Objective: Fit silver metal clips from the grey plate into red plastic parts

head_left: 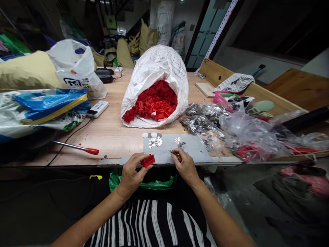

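Observation:
My left hand point(131, 171) is closed round a small red plastic part point(148, 160) at the near table edge. My right hand point(184, 165) pinches a thin metal tool point(175, 153) with a yellowish handle, its tip over a grey mat point(190, 147). On that mat lie two little heaps of small shiny metal pieces point(155, 141). Behind the mat, a white woven sack point(159, 73) lies on its side, its mouth spilling many red plastic parts point(153, 103).
A red-handled screwdriver point(77, 147) lies left of the mat. Clear plastic bags of metal pieces point(205, 120) and red parts sit to the right. Bags, a white power bank point(97, 108) with cable and sacks crowd the left side. A green bag point(144, 183) hangs below the table edge.

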